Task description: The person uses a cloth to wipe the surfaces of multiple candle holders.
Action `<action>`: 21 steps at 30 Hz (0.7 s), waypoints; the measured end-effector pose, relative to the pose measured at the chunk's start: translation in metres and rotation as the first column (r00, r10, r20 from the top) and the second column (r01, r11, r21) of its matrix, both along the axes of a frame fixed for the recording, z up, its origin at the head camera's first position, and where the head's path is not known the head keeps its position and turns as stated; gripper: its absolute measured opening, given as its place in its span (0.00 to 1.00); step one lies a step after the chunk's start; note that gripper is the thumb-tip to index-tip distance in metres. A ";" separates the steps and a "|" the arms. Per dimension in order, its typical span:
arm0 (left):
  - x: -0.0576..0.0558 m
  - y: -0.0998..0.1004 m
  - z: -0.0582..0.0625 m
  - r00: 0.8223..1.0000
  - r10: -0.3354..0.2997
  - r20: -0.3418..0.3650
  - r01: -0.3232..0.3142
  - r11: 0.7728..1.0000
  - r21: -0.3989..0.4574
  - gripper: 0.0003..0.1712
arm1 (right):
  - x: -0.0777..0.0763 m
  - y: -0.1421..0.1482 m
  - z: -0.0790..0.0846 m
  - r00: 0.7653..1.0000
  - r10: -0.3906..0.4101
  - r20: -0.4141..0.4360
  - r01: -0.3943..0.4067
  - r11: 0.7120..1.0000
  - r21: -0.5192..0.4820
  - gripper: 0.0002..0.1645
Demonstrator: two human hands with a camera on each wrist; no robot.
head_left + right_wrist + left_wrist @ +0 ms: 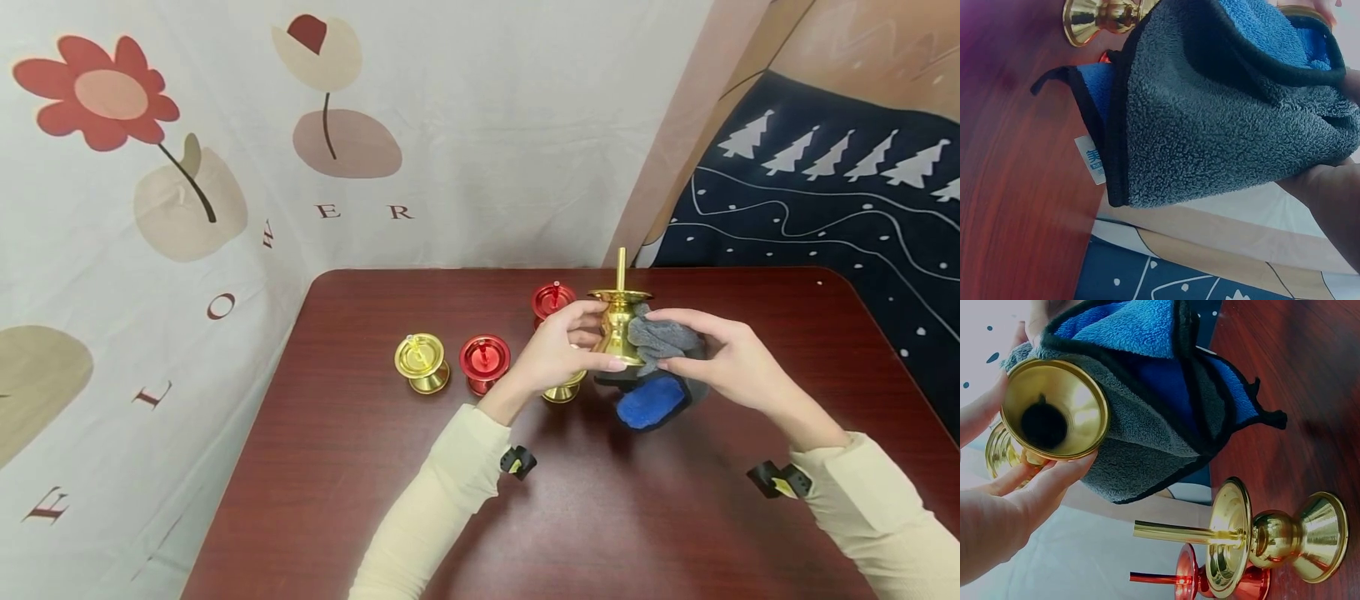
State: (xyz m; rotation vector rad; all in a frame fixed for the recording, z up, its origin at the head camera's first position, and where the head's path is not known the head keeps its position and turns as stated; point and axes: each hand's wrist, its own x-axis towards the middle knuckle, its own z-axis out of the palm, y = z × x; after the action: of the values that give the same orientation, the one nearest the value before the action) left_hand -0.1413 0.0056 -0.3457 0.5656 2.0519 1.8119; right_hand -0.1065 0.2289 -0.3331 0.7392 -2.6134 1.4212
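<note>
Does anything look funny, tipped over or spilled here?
Nothing stands out. The red candle holders and gold holders on the table stand upright; no spill or crack shows. The lifted gold holder is held against a bunched cloth, perhaps for wiping.

On the pale wall cloth (480, 150) before you, you can read reddish-brown capitals F (47, 506), L (152, 396), O (209, 307), W (267, 234), E (327, 212) and R (401, 212), spelling FLOWER. In your right wrist view, the white label (1090, 160) at the edge of the grey-and-blue towel (1210, 137) bears blue characters, too unclear for you to read.
</note>
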 end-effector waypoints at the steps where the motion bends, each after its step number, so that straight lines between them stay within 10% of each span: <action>1: 0.000 0.000 0.001 1.000 -0.004 -0.002 0.004 1.000 -0.001 0.38 | 0.000 0.000 0.000 1.000 0.006 -0.002 -0.006 1.000 -0.001 0.34; 13: 0.002 -0.001 0.002 0.999 -0.036 -0.010 0.035 0.998 -0.050 0.38 | -0.001 -0.003 0.003 0.997 -0.049 -0.056 0.053 0.996 0.073 0.31; 21: -0.001 -0.008 0.004 0.996 -0.089 -0.004 0.089 0.996 -0.002 0.38 | -0.004 0.000 0.001 0.997 -0.060 0.052 0.061 0.998 -0.022 0.30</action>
State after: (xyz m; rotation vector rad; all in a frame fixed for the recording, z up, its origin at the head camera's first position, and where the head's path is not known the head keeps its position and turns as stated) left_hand -0.1428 -0.0022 -0.3414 0.6500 1.9974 1.7591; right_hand -0.1106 0.2288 -0.3317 0.6233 -2.6276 1.4708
